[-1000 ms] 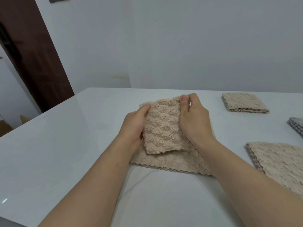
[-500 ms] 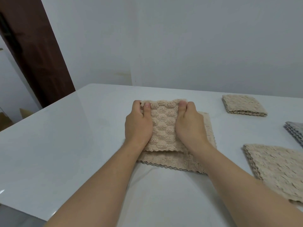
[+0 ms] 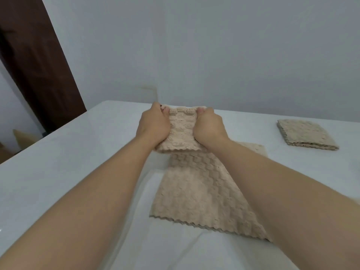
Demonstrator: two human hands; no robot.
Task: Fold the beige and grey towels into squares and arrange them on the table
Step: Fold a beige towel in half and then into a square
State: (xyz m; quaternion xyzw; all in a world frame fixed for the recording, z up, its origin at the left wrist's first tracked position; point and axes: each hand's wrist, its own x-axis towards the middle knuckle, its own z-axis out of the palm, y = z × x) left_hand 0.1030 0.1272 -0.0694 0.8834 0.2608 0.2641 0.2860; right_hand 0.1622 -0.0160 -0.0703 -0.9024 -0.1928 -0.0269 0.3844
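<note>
A folded beige towel (image 3: 182, 131) with a bumpy weave is held near the far side of the white table (image 3: 68, 162). My left hand (image 3: 153, 126) grips its left edge and my right hand (image 3: 209, 127) grips its right edge, thumbs on top at the far corners. Below my arms lies a second beige towel (image 3: 198, 193), spread flat with a scalloped near edge; my right forearm hides its right part. A folded beige square (image 3: 305, 134) rests at the far right.
A white wall stands just behind the table's far edge. A dark brown door (image 3: 33, 61) is at the left, past the table's left edge. The table's right edge is out of frame.
Both hands have carried the folded towel away from me toward the far edge, off the flat towel beneath. The view has shifted, and the grey towel and near-right beige towel have left the frame.
</note>
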